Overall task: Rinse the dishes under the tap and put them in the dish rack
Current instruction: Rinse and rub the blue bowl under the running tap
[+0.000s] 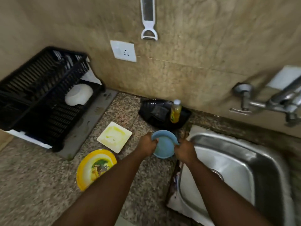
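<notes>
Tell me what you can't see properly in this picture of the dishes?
Head view only:
- Round blue plastic dishes: gripped by the left hand and right hand, which cover their sides; how many are stacked is unclear.
- Metal wall tap: blurred, its spout cut off by the right edge.
- Black plastic dish rack: cutlery at its back is too blurred to identify.
- Steel sink: lower part cut off by the bottom edge.
</notes>
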A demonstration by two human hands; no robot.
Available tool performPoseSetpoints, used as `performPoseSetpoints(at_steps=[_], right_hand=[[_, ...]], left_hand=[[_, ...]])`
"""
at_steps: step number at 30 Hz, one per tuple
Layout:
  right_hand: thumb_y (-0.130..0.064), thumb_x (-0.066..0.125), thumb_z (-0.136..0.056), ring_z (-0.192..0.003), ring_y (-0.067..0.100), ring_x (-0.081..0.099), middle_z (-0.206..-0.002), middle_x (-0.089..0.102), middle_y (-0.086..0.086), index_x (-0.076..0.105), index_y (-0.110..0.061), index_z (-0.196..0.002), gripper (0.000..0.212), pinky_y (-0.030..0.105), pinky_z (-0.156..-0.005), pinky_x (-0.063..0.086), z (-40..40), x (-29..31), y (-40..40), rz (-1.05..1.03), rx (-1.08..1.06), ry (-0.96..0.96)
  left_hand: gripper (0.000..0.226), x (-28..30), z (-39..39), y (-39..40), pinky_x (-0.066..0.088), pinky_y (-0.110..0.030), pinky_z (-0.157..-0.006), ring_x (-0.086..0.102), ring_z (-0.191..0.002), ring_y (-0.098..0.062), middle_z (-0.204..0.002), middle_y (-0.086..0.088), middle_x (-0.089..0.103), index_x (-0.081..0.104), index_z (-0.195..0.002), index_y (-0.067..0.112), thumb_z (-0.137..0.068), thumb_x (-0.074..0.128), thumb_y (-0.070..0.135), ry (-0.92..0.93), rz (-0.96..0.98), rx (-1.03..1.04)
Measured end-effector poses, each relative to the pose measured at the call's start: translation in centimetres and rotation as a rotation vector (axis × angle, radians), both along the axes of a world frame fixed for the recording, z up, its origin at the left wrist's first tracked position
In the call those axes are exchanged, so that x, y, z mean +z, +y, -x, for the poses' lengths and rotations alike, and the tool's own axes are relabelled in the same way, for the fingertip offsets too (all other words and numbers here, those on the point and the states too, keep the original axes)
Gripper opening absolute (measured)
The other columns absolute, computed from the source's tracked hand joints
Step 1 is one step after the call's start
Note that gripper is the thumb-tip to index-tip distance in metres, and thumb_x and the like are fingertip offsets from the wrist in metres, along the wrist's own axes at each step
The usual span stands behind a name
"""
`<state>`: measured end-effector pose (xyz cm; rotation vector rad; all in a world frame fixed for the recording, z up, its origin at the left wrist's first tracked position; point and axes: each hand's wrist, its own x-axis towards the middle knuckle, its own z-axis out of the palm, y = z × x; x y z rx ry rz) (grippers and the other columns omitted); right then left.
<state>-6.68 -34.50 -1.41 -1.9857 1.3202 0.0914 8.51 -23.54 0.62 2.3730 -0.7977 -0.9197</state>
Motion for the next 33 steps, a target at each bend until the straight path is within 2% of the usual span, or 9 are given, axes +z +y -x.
performPoseSetpoints(at_steps=[5,7,9,14,17,21,24,27,33], right_hand=[[-0.010,0.048,-0.080,-0.058,0.036,0.072,-0.072,0.072,0.021,0.068,-0.005,-0.086,0.021,0.046,-0.055,0.062,3.3,-0.2,-0.9,-0.264,-0.169,-0.226],[-0.002,0.044,-0.083,-0.055,0.039,0.071,-0.067,0.070,0.025,0.068,0.000,-0.090,0.024,0.041,-0.051,0.060,6.3,1.2,-2.0,-0.343,-0.238,-0.274],[0.003,0.042,-0.086,-0.056,0.041,0.071,-0.065,0.069,0.028,0.068,0.003,-0.093,0.027,0.039,-0.050,0.059,9.1,2.7,-3.3,-0.392,-0.280,-0.350],[0.000,0.044,-0.095,-0.056,0.037,0.070,-0.066,0.069,0.026,0.067,0.005,-0.100,0.024,0.035,-0.049,0.055,15.5,6.4,-7.4,-0.385,-0.326,-0.436],[-0.032,0.056,-0.093,-0.073,0.040,0.073,-0.080,0.073,0.024,0.072,-0.005,-0.093,0.031,0.048,-0.072,0.059,18.5,8.3,-11.2,-0.039,-0.405,-0.335],[-0.061,0.063,-0.088,-0.099,0.044,0.066,-0.110,0.068,0.028,0.044,-0.001,-0.138,0.081,0.044,-0.081,0.054,21.7,11.7,-15.8,0.534,-0.788,-0.312],[-0.063,0.054,-0.092,-0.088,0.040,0.068,-0.093,0.071,0.023,0.061,-0.004,-0.115,0.064,0.039,-0.072,0.052,22.7,12.6,-19.0,0.587,-0.648,-0.305],[-0.047,0.049,-0.100,-0.084,0.039,0.067,-0.090,0.072,0.023,0.069,-0.001,-0.092,0.051,0.037,-0.068,0.046,22.9,11.9,-20.4,0.496,-0.582,-0.378],[-0.037,0.043,-0.107,-0.069,0.031,0.073,-0.093,0.071,0.016,0.055,-0.015,-0.090,0.030,0.035,-0.056,0.058,22.5,12.5,-18.8,-0.301,-0.927,-1.115]], left_hand=[[0.040,-1.2,2.4,-0.9,0.059,-0.042,-0.079,0.073,-0.089,-0.033,-0.090,-0.015,0.077,0.078,-0.088,0.009,-0.076,0.065,0.045,0.094,0.121,0.261],[0.023,-0.8,4.6,-2.0,0.062,-0.054,-0.076,0.074,-0.078,-0.030,-0.082,-0.011,0.078,0.078,-0.078,0.016,-0.076,0.076,0.039,0.229,0.213,0.382],[0.016,-0.2,6.9,-3.6,0.061,-0.060,-0.074,0.073,-0.076,-0.031,-0.085,-0.016,0.077,0.077,-0.081,0.014,-0.087,0.079,0.029,0.387,0.277,0.441],[0.043,1.4,14.0,-8.8,0.062,-0.049,-0.072,0.075,-0.094,-0.033,-0.109,-0.013,0.077,0.073,-0.108,0.017,-0.089,0.072,0.055,0.658,0.290,0.425],[0.034,3.1,17.4,-11.4,0.063,-0.041,-0.058,0.074,-0.089,-0.030,-0.104,-0.012,0.075,0.070,-0.109,0.016,-0.098,0.064,0.047,0.665,0.335,0.395],[0.049,4.1,19.9,-13.5,0.062,-0.040,-0.066,0.075,-0.091,-0.029,-0.105,-0.011,0.078,0.076,-0.101,0.018,-0.087,0.067,0.064,0.526,0.408,0.325],[0.047,5.1,21.4,-14.1,0.053,-0.027,-0.049,0.072,-0.081,-0.023,-0.095,-0.006,0.077,0.075,-0.102,0.015,-0.093,0.065,0.059,0.520,0.445,0.318],[0.042,6.0,22.6,-14.6,0.062,-0.038,-0.061,0.076,-0.088,-0.025,-0.098,-0.006,0.078,0.075,-0.099,0.016,-0.094,0.066,0.057,0.533,0.468,0.355],[0.037,7.2,23.7,-14.9,0.061,-0.037,-0.072,0.075,-0.086,-0.023,-0.089,-0.003,0.077,0.074,-0.087,0.016,-0.095,0.067,0.052,0.418,0.561,0.410]])
